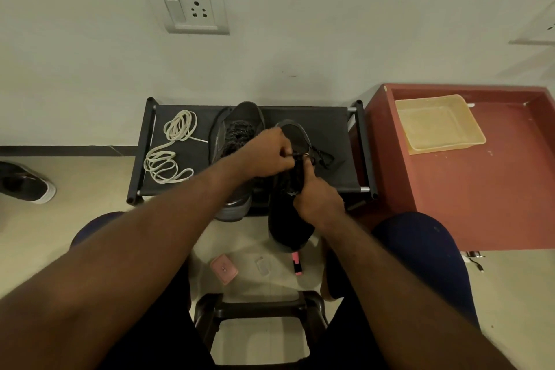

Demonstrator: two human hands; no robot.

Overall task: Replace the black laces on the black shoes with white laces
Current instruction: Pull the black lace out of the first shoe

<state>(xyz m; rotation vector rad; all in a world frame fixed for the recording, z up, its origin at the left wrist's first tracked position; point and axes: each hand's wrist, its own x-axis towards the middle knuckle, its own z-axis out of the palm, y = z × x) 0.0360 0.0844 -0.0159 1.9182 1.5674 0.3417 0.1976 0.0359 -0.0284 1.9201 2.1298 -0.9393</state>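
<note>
Black knit-looking shoe (288, 225) lies on the dark fabric rack (330, 129), toe poking over its front edge. Left hand (270, 153) pinches its black lace (324, 156), and right hand (318, 201) grips the shoe's upper just below. Loose lace ends trail toward the rack's right edge. Second shoe (237, 129) sits beside it, mid-rack. White laces (171, 147), flat and cord-like, lie in loose loops by the left edge.

Readable text: none that I can make out from here.
Shoe (289, 219) held in my left hand (270, 153) and right hand (318, 201): dark all over, and I can read no brand mark.
Other shoe (237, 129), just left of the left hand: no legible mark.
Wall socket (187, 6), far above both hands: no lettering I can read.
Pink case (223, 269), on the floor below the hands: small marks, too blurred to read.
</note>
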